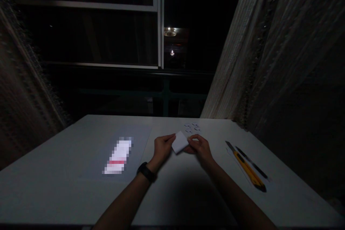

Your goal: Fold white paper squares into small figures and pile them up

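A small white piece of paper (179, 143), looking folded into a square, is held up between my two hands above the table. My left hand (162, 147) pinches its left edge between thumb and fingers; a dark watch (147, 172) is on that wrist. On the opposite edge, the fingers of my right hand (199, 148) are closed on the same paper. Just beyond the hands lie several small paper pieces (192, 128) with dark marks, too small to make out.
The white table (172, 201) carries a yellow utility knife (246, 169) and a black pen (252, 162) at right. At left, a lit, pixelated screen (118, 156) rests on a pale sheet (140, 143). Curtains (229, 54) flank a dark window behind.
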Demonstrator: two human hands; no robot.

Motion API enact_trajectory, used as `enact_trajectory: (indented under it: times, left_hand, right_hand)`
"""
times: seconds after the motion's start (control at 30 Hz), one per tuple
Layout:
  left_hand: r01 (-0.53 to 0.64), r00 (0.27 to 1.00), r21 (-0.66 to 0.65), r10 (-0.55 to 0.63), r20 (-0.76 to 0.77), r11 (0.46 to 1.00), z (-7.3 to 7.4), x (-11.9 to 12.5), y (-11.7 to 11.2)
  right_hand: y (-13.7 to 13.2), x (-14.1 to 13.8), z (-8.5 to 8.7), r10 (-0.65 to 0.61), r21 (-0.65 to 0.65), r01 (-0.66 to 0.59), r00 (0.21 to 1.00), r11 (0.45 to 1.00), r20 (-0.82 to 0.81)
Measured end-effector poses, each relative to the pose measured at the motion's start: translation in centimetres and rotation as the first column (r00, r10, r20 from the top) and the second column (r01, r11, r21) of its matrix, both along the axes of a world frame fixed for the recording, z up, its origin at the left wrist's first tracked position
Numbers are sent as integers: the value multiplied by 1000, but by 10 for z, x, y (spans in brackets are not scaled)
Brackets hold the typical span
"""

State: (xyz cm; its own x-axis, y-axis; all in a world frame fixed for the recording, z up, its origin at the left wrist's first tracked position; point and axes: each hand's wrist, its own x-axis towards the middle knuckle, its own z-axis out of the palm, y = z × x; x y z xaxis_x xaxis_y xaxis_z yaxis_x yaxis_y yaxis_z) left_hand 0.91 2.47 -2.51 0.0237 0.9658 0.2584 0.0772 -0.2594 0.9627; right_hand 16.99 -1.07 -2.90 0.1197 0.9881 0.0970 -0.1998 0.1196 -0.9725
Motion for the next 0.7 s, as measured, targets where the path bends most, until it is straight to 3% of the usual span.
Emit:
enact_trajectory:
  times: [0.2,0.4,0.7]
  left_hand:
    - [11,1000,1,-11,14,1000,-4,-2,5]
    - [62,998,-6,-61,29,998,-3,-1,5]
    - [47,997,-22,-46,56,999,1,1,2]
  right_hand:
    - [4,-2,-8,81,-30,-80,996,996,29]
    - [6,1,-11,-22,-31,21,999,999,-30]
    - [3,-6,-13,-80,-42,74,987,996,-137]
